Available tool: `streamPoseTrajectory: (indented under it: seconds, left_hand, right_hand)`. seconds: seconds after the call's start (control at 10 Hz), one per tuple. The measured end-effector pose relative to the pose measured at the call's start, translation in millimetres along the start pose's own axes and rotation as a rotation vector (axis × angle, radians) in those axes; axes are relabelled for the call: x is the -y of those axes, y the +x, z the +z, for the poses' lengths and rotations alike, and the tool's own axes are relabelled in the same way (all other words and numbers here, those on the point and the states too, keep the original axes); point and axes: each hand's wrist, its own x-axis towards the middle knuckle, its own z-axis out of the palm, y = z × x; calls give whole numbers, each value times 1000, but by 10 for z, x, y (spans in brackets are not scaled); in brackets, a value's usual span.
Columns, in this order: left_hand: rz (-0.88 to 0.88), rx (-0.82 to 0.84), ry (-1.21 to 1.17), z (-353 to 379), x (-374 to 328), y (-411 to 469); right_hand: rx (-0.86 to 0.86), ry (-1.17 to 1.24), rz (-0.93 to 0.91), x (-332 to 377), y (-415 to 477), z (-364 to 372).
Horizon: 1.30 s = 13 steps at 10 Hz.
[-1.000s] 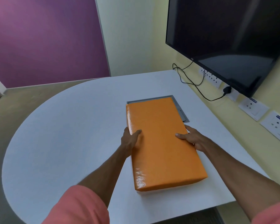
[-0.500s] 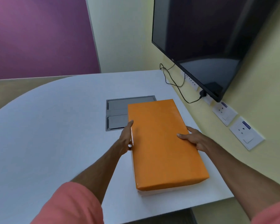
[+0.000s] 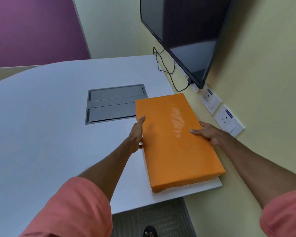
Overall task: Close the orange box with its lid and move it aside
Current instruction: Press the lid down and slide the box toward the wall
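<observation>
Orange box (image 3: 176,142), lid on, lying flat at table's right edge

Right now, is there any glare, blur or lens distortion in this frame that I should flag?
Head view: glare streaks mark the glossy lid of the box; the left hand and the lid beside it are slightly motion-blurred; the wide lens bends the table edge and tilts the TV and sockets; the dark screen shows faint reflections.

Glossy orange box (image 3: 176,141), matt white table (image 3: 41,125), brushed-metal panel (image 3: 113,103).
</observation>
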Motion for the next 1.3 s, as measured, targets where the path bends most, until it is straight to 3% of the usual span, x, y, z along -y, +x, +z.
streamPoseTrajectory:
  seconds: [0.7,0.9,1.0,1.1,1.2,1.3]
  left_hand:
    - [14,-23,39,420,124,32]
    - [29,-17,113,400,111,18]
    - [98,-17,253,369,119,17]
    - [221,-70,443,353,101,-10]
    - [424,-174,785,241,33,-37]
    - [480,-258,969,121,-23,-17]
  right_hand:
    - [44,-18,7,-194,182,-448]
    - [-5,-97,-32,-206,158,-453]
    - [-129,-166,-152,-180,176,-386]
    - [-256,-365,-289,-121,185,-319]
    - [-385,-784,-448,-28,180,-142]
    - [-424,-976,-505,45,212,51]
